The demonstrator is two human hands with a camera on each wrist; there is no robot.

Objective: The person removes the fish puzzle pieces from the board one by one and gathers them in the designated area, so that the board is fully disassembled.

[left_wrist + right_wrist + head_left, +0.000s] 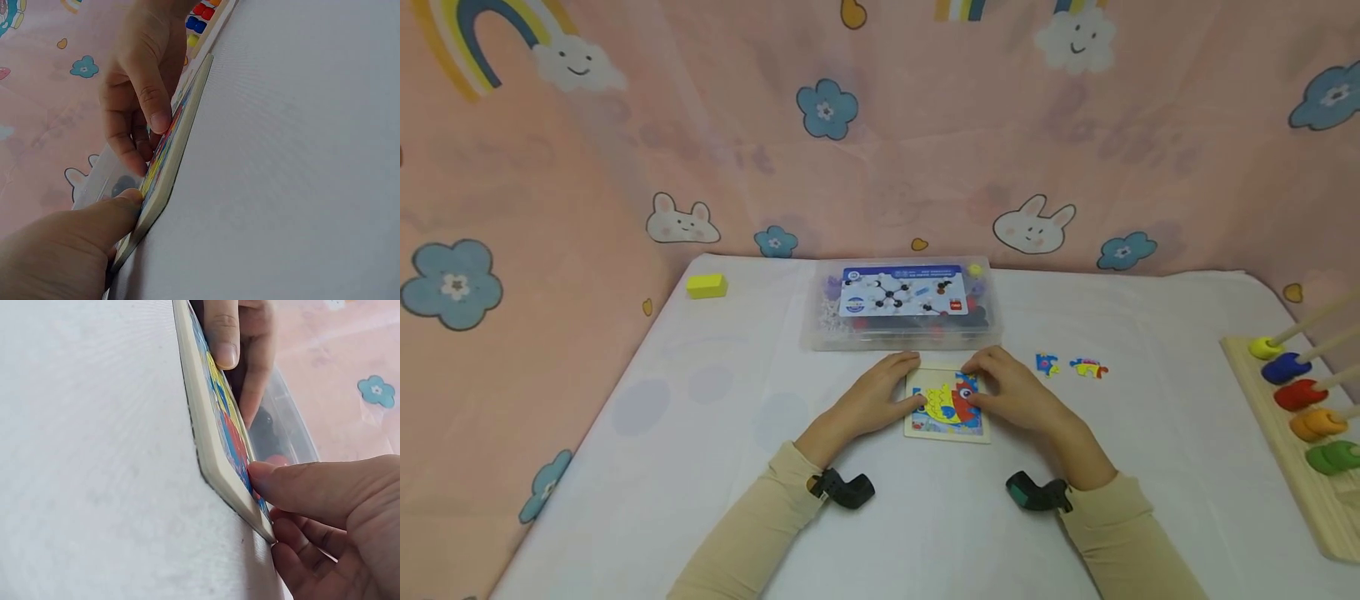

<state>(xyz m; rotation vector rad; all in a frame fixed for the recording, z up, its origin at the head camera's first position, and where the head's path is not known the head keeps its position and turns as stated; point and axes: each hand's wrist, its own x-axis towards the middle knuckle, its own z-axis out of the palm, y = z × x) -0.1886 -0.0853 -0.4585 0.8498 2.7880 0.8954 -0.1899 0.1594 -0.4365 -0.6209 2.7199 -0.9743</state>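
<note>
A small wooden jigsaw puzzle [940, 406] with a pale frame lies on the white-covered table; its picture has yellow, red and blue pieces. My left hand [874, 398] holds it at the left side, thumb over the face, as the left wrist view also shows. From the opposite side my right hand [1018, 398] grips the right edge, its thumb [294, 487] pressed on the picture and the other fingers curled at the rim. Two loose puzzle pieces, a blue one [1047, 364] and a yellow-and-red one [1089, 368], lie to the right of that hand.
Behind the puzzle stands a clear plastic box [902, 333] with a molecule-picture label. A yellow block [707, 287] sits at the back left. Along the right edge is a wooden bead stacker [1285, 442] with coloured beads on pegs. A pink patterned cloth hangs behind.
</note>
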